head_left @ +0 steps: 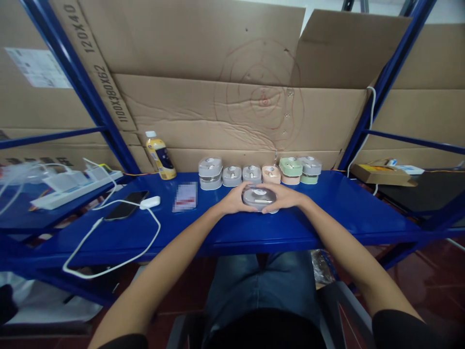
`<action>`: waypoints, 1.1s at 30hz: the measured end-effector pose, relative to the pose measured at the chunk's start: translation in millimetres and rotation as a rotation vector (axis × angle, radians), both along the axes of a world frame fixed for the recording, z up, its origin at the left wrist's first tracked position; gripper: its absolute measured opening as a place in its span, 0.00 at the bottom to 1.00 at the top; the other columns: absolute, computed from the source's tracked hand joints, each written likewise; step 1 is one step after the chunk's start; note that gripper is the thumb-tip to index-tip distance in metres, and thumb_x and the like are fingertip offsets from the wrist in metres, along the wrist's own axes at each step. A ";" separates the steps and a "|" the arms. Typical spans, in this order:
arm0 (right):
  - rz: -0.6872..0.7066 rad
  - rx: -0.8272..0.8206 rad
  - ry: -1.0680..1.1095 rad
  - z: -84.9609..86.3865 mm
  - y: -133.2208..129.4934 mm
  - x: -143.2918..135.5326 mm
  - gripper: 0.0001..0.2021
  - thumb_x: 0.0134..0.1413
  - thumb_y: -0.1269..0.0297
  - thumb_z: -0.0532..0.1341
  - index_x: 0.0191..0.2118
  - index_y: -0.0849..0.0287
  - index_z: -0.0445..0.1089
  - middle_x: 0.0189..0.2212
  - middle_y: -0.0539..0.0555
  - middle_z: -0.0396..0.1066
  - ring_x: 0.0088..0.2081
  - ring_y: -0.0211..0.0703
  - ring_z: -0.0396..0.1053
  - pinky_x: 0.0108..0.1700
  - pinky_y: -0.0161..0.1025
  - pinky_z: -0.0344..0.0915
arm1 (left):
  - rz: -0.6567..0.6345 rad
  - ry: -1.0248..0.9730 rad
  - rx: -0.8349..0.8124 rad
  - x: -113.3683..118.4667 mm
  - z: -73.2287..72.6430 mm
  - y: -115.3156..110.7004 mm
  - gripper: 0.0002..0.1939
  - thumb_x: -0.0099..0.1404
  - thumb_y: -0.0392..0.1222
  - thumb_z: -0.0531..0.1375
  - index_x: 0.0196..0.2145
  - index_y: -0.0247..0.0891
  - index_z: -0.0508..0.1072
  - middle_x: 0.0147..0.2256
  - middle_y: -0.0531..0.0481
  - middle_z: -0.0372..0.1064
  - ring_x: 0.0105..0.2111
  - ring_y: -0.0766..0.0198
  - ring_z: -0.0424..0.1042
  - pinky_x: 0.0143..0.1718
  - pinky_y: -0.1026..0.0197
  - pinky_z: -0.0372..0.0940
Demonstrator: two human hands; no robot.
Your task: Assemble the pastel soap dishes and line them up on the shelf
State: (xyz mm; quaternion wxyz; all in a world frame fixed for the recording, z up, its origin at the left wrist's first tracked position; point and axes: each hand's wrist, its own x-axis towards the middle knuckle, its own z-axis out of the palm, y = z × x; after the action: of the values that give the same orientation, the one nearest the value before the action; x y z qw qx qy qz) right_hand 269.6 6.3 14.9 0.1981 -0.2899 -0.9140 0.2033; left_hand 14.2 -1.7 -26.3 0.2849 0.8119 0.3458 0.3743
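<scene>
My left hand [235,198] and right hand [286,196] clasp the grey box [259,196] from both sides; lidded boxes [252,173] stand just behind it, the blue table [363,208] stretching rightward, its edge in front.

Table, blue, smooth, light sheen [358,208]: beneath the grip. Backing panel, brown cardboard, creased, red rings drawn on it [181,51]: beyond the grip. Left post, blue [74,72]: beyond and left of the grip. Right post, blue [395,63]: beyond and right. Wall, white [450,10]: above, far right. Floor, dark red tile [428,293]: below, right. Chair, dark grey [336,295]: nearer than the grip.
</scene>
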 end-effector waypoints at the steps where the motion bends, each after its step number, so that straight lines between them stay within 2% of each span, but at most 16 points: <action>1: -0.021 0.048 0.010 -0.3 -2.0 -4.2 0.46 0.44 0.44 0.74 0.68 0.52 0.63 0.63 0.59 0.69 0.62 0.58 0.68 0.65 0.59 0.64 | 0.005 0.016 0.032 1.0 0.6 -0.5 0.50 0.46 0.49 0.78 0.63 0.40 0.64 0.56 0.38 0.72 0.56 0.43 0.73 0.61 0.39 0.65; 4: -0.062 0.135 0.069 2.6 -3.9 -6.3 0.43 0.46 0.43 0.73 0.65 0.55 0.66 0.58 0.61 0.73 0.58 0.58 0.71 0.61 0.56 0.67 | 0.045 0.055 0.100 1.1 2.5 -1.1 0.51 0.47 0.52 0.78 0.65 0.39 0.63 0.57 0.37 0.71 0.57 0.42 0.72 0.60 0.39 0.65; 6: -0.130 0.134 0.161 6.5 0.2 3.6 0.40 0.48 0.43 0.72 0.64 0.56 0.67 0.59 0.61 0.72 0.57 0.57 0.72 0.60 0.55 0.68 | 0.091 0.099 0.153 -0.8 3.7 -1.7 0.51 0.48 0.55 0.77 0.65 0.39 0.65 0.57 0.36 0.70 0.58 0.40 0.70 0.61 0.38 0.64; 8: -0.250 0.125 0.257 9.9 7.9 19.6 0.37 0.51 0.43 0.69 0.64 0.56 0.67 0.59 0.61 0.72 0.55 0.57 0.73 0.58 0.54 0.69 | 0.103 0.157 0.195 -2.6 5.0 -3.3 0.41 0.52 0.55 0.75 0.60 0.41 0.72 0.55 0.39 0.70 0.57 0.42 0.70 0.63 0.37 0.62; 11: -0.460 0.149 0.339 10.8 21.1 42.0 0.35 0.54 0.42 0.66 0.63 0.56 0.67 0.54 0.60 0.75 0.50 0.58 0.74 0.54 0.55 0.71 | 0.077 0.204 0.201 -2.3 6.4 -6.5 0.23 0.59 0.55 0.71 0.50 0.45 0.81 0.52 0.42 0.69 0.56 0.46 0.70 0.64 0.40 0.62; 13: -0.559 0.172 0.364 8.6 27.4 49.2 0.35 0.54 0.41 0.65 0.62 0.57 0.67 0.51 0.60 0.76 0.49 0.58 0.74 0.53 0.56 0.71 | 0.074 0.196 0.192 -0.4 6.7 -6.8 0.18 0.62 0.55 0.69 0.46 0.45 0.83 0.51 0.42 0.68 0.56 0.47 0.70 0.64 0.41 0.63; 16: -0.620 0.174 0.374 4.5 31.0 48.0 0.37 0.54 0.39 0.64 0.62 0.58 0.67 0.50 0.61 0.76 0.48 0.59 0.75 0.53 0.56 0.71 | 0.139 0.112 0.196 -0.1 6.9 -1.1 0.16 0.65 0.54 0.66 0.45 0.44 0.83 0.51 0.42 0.69 0.57 0.48 0.70 0.63 0.42 0.63; 21: -0.623 0.200 0.464 1.9 30.9 40.7 0.36 0.55 0.39 0.63 0.62 0.58 0.67 0.51 0.62 0.76 0.50 0.59 0.74 0.55 0.56 0.69 | 0.486 -0.161 0.240 -13.9 13.1 13.7 0.17 0.70 0.50 0.60 0.47 0.38 0.81 0.51 0.40 0.71 0.55 0.50 0.71 0.63 0.45 0.64; 23: -0.621 0.202 0.479 2.4 30.7 40.8 0.35 0.57 0.39 0.61 0.63 0.57 0.66 0.51 0.61 0.76 0.51 0.58 0.74 0.55 0.56 0.69 | 0.533 -0.160 0.269 -19.2 16.4 14.3 0.17 0.70 0.52 0.60 0.47 0.38 0.80 0.52 0.40 0.70 0.57 0.49 0.70 0.63 0.46 0.63; 25: -0.599 0.183 0.464 3.7 29.6 41.4 0.35 0.58 0.40 0.61 0.64 0.57 0.65 0.52 0.62 0.75 0.50 0.58 0.74 0.55 0.56 0.70 | 0.472 -0.078 0.298 -19.7 17.9 10.6 0.17 0.68 0.52 0.62 0.47 0.40 0.81 0.54 0.40 0.69 0.58 0.48 0.68 0.64 0.44 0.62; 28: -0.522 0.176 0.424 6.6 24.8 40.1 0.36 0.55 0.43 0.64 0.65 0.57 0.65 0.56 0.63 0.74 0.54 0.59 0.73 0.57 0.57 0.69 | 0.290 0.093 0.307 -11.1 15.9 -0.1 0.17 0.67 0.53 0.63 0.47 0.42 0.81 0.55 0.41 0.67 0.60 0.46 0.67 0.65 0.42 0.61; 30: -0.425 0.169 0.404 8.2 20.3 37.1 0.37 0.53 0.45 0.67 0.65 0.56 0.66 0.60 0.62 0.71 0.58 0.59 0.71 0.61 0.57 0.67 | 0.201 0.179 0.283 -2.7 12.8 -7.4 0.18 0.68 0.55 0.62 0.48 0.43 0.81 0.55 0.40 0.66 0.61 0.45 0.66 0.65 0.41 0.61; 33: -0.213 0.083 0.353 8.1 14.4 29.6 0.38 0.49 0.47 0.71 0.65 0.55 0.67 0.64 0.60 0.69 0.61 0.57 0.69 0.62 0.56 0.67 | 0.136 0.239 0.256 6.8 7.5 -13.7 0.19 0.67 0.57 0.63 0.48 0.44 0.80 0.55 0.41 0.64 0.60 0.45 0.67 0.65 0.40 0.61</action>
State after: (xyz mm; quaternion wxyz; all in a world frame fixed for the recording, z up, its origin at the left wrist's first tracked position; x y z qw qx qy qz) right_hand 299.2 20.7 23.1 0.3875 -0.3365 -0.8367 0.1909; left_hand 20.9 -15.4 -18.8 0.1101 0.8549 0.3811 0.3343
